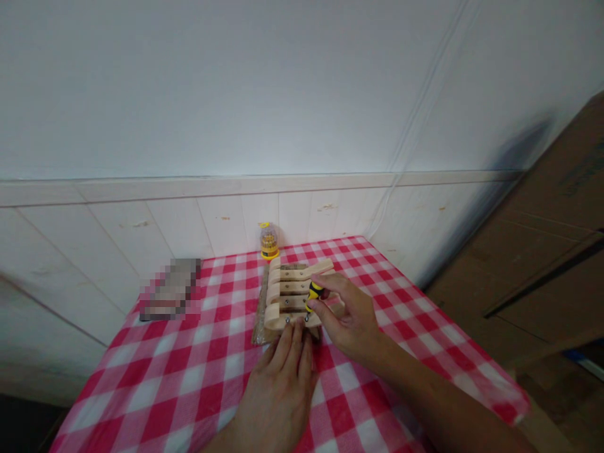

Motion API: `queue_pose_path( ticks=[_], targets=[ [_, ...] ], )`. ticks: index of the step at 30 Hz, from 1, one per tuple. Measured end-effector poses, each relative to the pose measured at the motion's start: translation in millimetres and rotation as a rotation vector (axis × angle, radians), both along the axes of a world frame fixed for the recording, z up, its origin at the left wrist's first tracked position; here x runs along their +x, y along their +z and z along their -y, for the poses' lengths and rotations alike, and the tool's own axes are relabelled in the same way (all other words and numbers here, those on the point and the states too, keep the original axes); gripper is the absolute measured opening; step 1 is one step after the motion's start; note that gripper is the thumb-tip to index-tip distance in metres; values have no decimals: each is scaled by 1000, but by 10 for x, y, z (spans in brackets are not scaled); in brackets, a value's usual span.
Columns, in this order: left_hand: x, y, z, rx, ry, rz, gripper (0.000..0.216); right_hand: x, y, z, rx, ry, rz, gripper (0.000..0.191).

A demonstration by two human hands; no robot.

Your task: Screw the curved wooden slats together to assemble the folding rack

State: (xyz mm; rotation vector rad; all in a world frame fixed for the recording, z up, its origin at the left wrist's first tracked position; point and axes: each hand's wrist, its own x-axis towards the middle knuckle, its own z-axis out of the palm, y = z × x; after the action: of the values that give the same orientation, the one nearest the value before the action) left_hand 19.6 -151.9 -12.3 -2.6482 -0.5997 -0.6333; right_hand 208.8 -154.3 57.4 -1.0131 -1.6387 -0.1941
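Observation:
My right hand (352,314) grips a short yellow-and-black screwdriver (314,290), tilted with its tip down at a screw (306,318) in the nearest wooden strip. My left hand (283,384) lies with outstretched fingers, the tips on the near edge of a pale wooden rack (272,292). Several slats with dark screws or screw holes run across this rack, and rounded ends line its left side. Underneath is a brown, wrinkled mat or wrapping (258,327). Part of the rack's right side is hidden behind my right hand.
A clear, yellow-capped container of bits (269,242) stands at the table's back edge by the wall. To the left lies a flat, pixelated object (172,289). The red-and-white checked tablecloth (226,340) covers the table. Large cardboard boxes (533,251) stand at the right.

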Motion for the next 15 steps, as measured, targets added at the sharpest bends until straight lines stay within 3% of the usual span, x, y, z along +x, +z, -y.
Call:
queue_pose_path(
  ticks=[15],
  targets=[
    [-24,-9,-31,-22,-33,-49,44,-16,28,24,-5,-6,37,47]
  ],
)
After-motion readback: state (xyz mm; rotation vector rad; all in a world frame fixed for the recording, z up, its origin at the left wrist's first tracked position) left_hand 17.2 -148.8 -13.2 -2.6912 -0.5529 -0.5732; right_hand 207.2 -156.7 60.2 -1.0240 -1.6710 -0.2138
